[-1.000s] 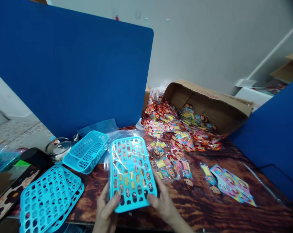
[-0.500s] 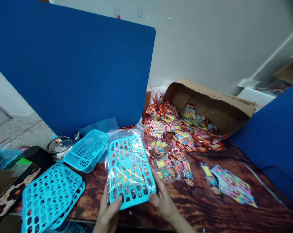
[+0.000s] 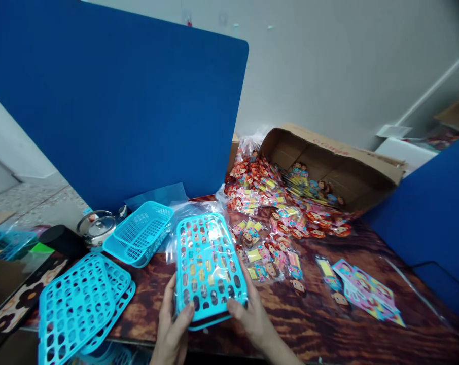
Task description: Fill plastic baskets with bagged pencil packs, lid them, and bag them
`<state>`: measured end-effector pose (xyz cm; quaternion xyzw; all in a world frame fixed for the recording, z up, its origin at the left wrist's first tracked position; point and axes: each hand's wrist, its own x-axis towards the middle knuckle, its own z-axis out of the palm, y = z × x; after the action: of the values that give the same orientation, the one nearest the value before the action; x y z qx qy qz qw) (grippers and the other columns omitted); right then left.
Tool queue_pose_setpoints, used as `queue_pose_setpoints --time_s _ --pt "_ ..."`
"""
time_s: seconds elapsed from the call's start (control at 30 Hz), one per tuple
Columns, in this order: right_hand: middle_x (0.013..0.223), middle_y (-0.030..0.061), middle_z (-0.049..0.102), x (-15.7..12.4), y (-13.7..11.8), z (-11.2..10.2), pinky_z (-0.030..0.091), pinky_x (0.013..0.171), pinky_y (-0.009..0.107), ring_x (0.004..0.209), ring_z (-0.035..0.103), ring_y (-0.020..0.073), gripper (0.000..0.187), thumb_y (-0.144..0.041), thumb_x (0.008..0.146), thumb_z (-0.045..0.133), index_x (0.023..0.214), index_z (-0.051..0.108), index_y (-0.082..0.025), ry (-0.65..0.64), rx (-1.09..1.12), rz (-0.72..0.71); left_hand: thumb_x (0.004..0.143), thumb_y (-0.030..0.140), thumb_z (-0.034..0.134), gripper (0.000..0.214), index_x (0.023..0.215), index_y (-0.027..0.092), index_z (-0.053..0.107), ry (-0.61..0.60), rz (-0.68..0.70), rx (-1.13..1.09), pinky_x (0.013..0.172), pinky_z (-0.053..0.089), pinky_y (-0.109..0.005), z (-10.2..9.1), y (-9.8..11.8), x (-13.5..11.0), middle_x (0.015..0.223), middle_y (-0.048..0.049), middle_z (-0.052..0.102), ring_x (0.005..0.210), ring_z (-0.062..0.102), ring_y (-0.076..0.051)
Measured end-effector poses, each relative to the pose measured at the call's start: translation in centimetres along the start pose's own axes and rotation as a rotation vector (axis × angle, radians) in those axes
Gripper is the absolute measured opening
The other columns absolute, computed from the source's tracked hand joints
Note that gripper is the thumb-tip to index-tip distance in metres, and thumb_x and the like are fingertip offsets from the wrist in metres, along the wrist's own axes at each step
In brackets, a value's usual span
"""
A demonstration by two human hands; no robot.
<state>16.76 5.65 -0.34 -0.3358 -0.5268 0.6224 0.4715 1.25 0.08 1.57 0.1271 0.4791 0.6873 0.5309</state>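
Note:
Low over the table's front edge I hold a lidded blue plastic basket point(image 3: 208, 258) in a clear plastic bag. My left hand point(image 3: 173, 324) grips its near left corner, thumb on top of the slotted lid. At the near right corner my right hand point(image 3: 252, 314) is closed around the side, with its thumb also pressing on the lid. Packets or figures, some yellow, show dimly through the slots. Just beyond the basket and to its right lie doll-shaped packets point(image 3: 269, 253) in clear wrappers.
Loose blue lids point(image 3: 77, 304) overlap at left, with stacked open baskets point(image 3: 140, 233) behind them. A tipped cardboard box point(image 3: 336, 157) spills packets at the back. Printed cards point(image 3: 368, 291) lie at right. Blue partitions point(image 3: 138, 101) flank the table point(image 3: 290, 329).
The bagged basket has tilted slightly, so its near side wall below the lid shows more. Both hands stay on its near corners. The whole view has shifted a little.

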Motion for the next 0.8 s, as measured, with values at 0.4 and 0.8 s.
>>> queue_pose_setpoints --time_s 0.4,0.8 --pt "0.131 0.011 0.053 1.0 3.5 -0.9 0.042 0.1 0.044 0.12 0.05 0.0263 0.08 -0.046 0.08 0.063 0.145 0.025 -0.021 0.126 -0.062 0.066 0.083 0.043 0.059 0.055 0.133 0.024 0.046 -0.131 0.051 0.404 0.111 0.026 -0.038 -2.1 -1.7 2.4 0.138 -0.006 0.047 0.133 0.035 -0.024" --pt "0.131 0.0093 0.052 -0.1 2.6 -3.7 0.038 0.104 0.042 0.121 0.048 0.0246 0.063 -0.038 0.082 0.062 0.139 0.039 -0.024 0.094 -0.608 -0.067 0.072 0.037 0.07 0.085 0.143 0.023 0.026 -0.2 0.068 0.66 0.081 0.053 -0.031 -4.1 -1.6 2.0 0.132 -0.0119 0.051 0.095 0.065 -0.022"
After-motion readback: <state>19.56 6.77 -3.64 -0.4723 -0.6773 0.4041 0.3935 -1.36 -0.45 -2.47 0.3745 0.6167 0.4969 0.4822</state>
